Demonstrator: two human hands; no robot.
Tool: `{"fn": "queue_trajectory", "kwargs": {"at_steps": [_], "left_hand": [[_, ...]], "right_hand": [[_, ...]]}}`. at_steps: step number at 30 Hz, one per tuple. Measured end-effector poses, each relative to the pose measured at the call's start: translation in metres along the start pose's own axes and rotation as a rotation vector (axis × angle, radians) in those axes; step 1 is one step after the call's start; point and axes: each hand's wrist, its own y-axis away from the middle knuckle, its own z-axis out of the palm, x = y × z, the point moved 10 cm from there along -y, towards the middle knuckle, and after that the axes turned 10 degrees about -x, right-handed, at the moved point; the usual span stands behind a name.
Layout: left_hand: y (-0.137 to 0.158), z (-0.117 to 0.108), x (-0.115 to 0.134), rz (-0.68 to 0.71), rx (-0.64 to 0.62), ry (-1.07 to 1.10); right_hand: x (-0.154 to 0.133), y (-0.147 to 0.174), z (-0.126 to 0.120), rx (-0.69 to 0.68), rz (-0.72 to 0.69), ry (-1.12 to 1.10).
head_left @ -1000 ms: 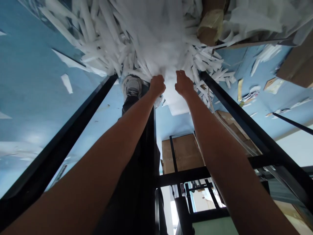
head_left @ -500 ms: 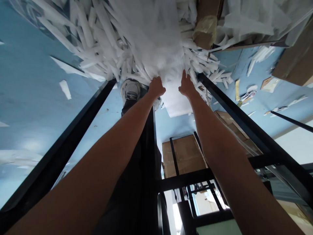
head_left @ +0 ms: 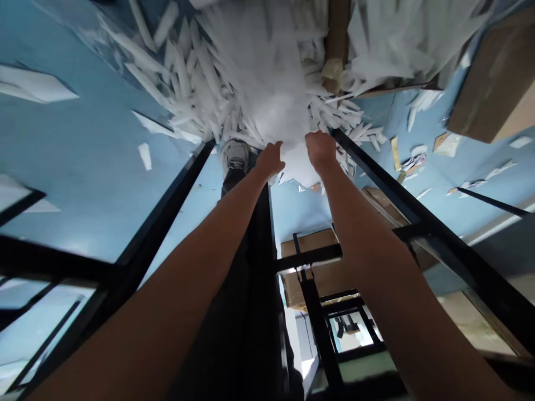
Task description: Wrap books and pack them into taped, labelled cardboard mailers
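A long white sheet (head_left: 278, 94), foam-like and slightly translucent, runs down the middle of the head view between my hands. My left hand (head_left: 270, 160) is closed at its left edge, with the thumb side toward the middle. Across from it, my right hand (head_left: 321, 149) is curled into a fist on the right edge. The fingertips of both hands are partly hidden. Just past the hands, the lower end of the sheet hangs above the blue floor (head_left: 100, 156).
White offcut strips (head_left: 196, 72) are heaped on both sides. Black metal frame bars (head_left: 167, 200) flank my arms. A shoe (head_left: 234, 156) stands beside my left hand. Cardboard boxes (head_left: 489, 78) are at the right, with another box (head_left: 309, 242) below.
My right hand has gone from a stretched finger to a fist on the sheet's edge. The sheet's lower end has drawn closer to my hands. The view has shifted, showing more frame at left.
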Motion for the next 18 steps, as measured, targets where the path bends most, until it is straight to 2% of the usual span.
{"fn": "queue_trajectory", "kwargs": {"at_steps": [3,8,15,18], "left_hand": [[0.044,-0.016,0.035,-0.007,0.026,-0.068],[0.128,-0.052,0.097,0.008,0.115,-0.109],[0.281,-0.11,0.185,0.111,0.352,-0.216],[0.348,-0.127,0.219,0.167,0.412,-0.204]], "right_hand": [[-0.032,0.045,-0.037,-0.068,0.069,0.116],[-0.091,0.133,-0.113,-0.008,0.054,0.214],[-0.139,0.268,-0.2,0.11,0.066,0.178],[-0.157,0.332,-0.228,0.189,-0.003,0.146]]}}
